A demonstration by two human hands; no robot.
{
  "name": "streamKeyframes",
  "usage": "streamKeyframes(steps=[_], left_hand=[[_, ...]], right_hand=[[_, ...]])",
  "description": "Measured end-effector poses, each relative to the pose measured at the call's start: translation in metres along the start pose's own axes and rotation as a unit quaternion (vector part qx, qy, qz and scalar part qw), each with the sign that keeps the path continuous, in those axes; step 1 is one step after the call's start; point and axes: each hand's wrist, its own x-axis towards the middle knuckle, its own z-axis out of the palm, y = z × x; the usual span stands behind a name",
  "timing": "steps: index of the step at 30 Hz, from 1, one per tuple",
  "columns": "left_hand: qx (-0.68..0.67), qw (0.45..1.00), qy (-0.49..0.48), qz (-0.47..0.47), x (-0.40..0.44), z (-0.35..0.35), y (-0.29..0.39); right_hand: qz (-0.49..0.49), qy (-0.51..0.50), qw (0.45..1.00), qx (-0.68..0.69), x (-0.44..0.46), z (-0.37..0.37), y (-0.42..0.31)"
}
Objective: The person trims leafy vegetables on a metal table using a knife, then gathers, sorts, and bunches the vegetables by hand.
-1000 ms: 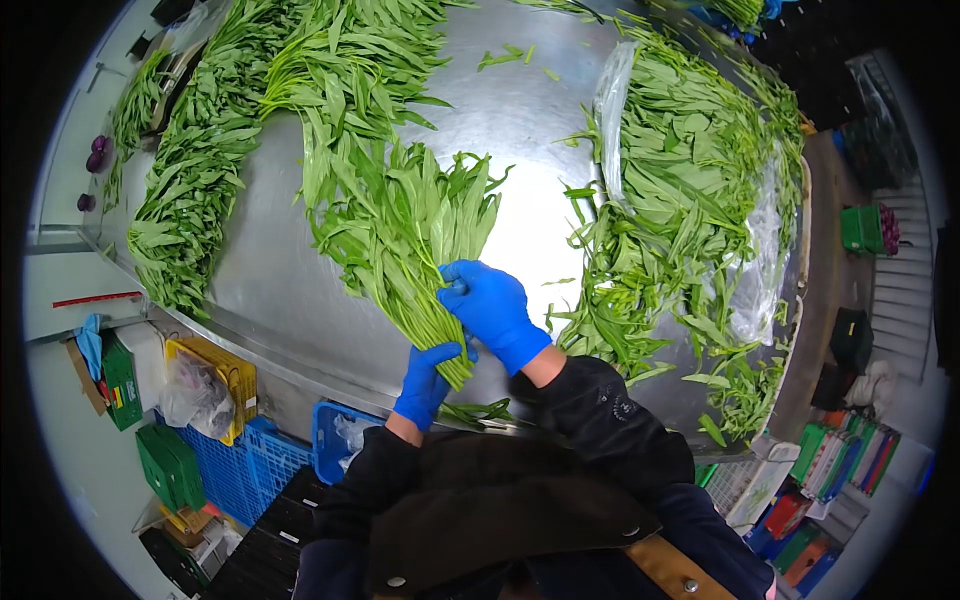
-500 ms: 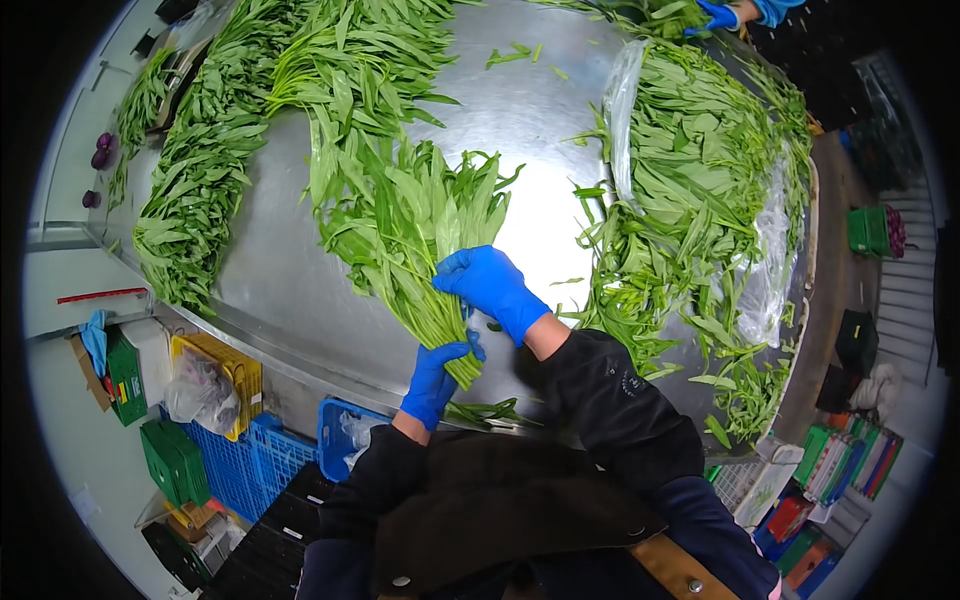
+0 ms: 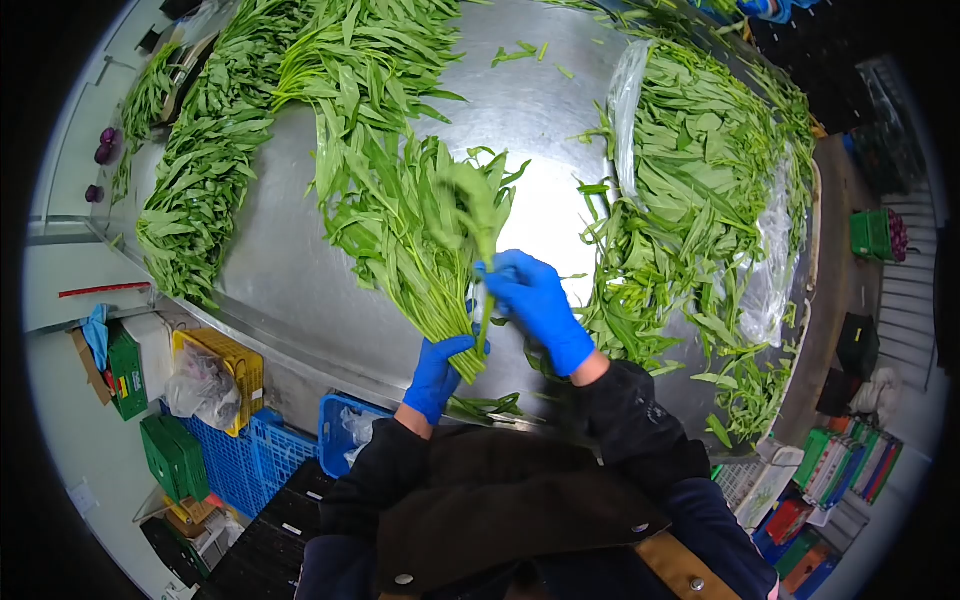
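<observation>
Both my hands wear blue gloves. My left hand (image 3: 438, 375) is wrapped round the stem ends of a leafy green bunch (image 3: 410, 240), whose leaves fan out up and to the left over the metal table (image 3: 290, 250). Just right of the bunch, my right hand (image 3: 540, 308) pinches a single green stem (image 3: 484, 245), its leafy top blurred by motion. The lower end of this stem lies beside the bunch's stems, near my left hand. Some of my left fingers are hidden behind the bunch.
Loose greens (image 3: 700, 170) with clear plastic (image 3: 625, 115) cover the table's right side. More greens (image 3: 205, 170) lie in rows at the left. A blue crate (image 3: 340, 430) and a yellow crate (image 3: 240, 365) stand below the left edge. Another person's blue-gloved hand (image 3: 757, 8) shows at the top right.
My right hand has moved right and down, away from the bunch, and now holds a separate stem. My left hand keeps its hold. The other person's hand came into view and drew back toward the edge.
</observation>
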Motion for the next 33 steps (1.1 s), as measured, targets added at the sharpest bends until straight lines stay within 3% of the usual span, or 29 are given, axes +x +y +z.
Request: streamKeyframes(steps=[7,9,11,13,14,16,18,23,25,29,31,33], left_hand=[[-0.023,1.000,-0.022,0.000,0.001,-0.002,0.000],[-0.027,0.999,-0.018,0.003,0.005,-0.007,-0.003],[-0.033,0.999,-0.042,-0.004,0.005,-0.008,-0.003],[-0.013,0.998,-0.052,-0.013,0.003,-0.006,0.000],[-0.022,0.999,-0.047,-0.002,-0.001,0.002,0.002],[-0.027,0.999,-0.045,0.006,-0.002,0.005,0.003],[0.010,0.999,0.012,0.028,-0.001,-0.005,-0.001],[0.018,0.998,0.042,0.035,0.001,-0.007,-0.003],[0.008,0.998,0.046,0.039,-0.002,0.002,-0.001],[-0.009,0.999,0.016,0.028,0.001,0.003,0.001],[-0.018,1.000,0.001,0.008,0.004,-0.006,-0.004],[-0.032,0.999,-0.036,0.024,0.009,-0.013,-0.005]], right_hand=[[-0.025,0.109,0.994,0.017,-0.073,-0.068,-0.044],[0.048,0.131,0.990,-0.022,-0.073,-0.055,-0.049],[0.012,0.134,0.977,-0.165,-0.057,-0.045,-0.017],[0.040,0.132,0.978,-0.156,-0.038,-0.011,-0.007],[-0.033,0.149,0.957,-0.245,-0.027,0.005,0.004],[-0.069,0.157,0.928,-0.330,-0.010,0.035,0.014],[-0.070,0.157,0.917,-0.360,0.001,0.050,0.019],[-0.053,0.107,0.915,-0.386,-0.007,0.049,0.014],[-0.100,0.093,0.922,-0.361,-0.018,0.044,0.013],[-0.108,0.112,0.937,-0.314,-0.026,0.032,0.010],[0.082,0.042,0.993,-0.068,-0.019,0.027,-0.006],[0.095,0.028,0.993,-0.070,-0.003,0.027,-0.007]])
